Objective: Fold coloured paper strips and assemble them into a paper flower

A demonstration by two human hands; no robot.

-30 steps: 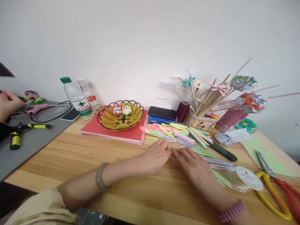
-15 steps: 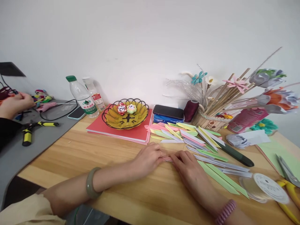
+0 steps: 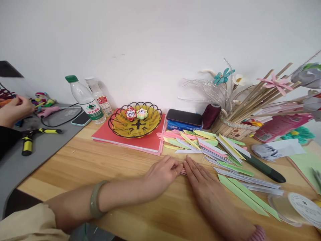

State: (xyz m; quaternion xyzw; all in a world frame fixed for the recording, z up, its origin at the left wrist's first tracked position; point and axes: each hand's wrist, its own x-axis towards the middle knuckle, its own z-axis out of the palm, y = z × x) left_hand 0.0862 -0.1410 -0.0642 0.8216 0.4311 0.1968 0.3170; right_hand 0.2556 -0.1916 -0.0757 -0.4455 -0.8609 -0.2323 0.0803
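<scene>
Both hands flat on the table: left hand (image 3: pixel 163 174) and right hand (image 3: pixel 200 179) press a small pink strip (image 3: pixel 184 171) between their fingertips. Step judged: creasing a fold. Next needs firm, even pressure; paper pile (image 3: pixel 208 147) lies just beyond.

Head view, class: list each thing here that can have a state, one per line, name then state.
Left hand: flat, fingers pressing a small pink folded paper piece.
Right hand: flat, fingers on the same piece.
Green-capped clear water bottle: upright, capped.
Black-rimmed yellow wire basket: holds two paper flowers.
Black phone: screen dark, lying on a blue pack.
Maroon thread spool: upright.
Yellow-handled pliers: lying on grey mat.
</scene>
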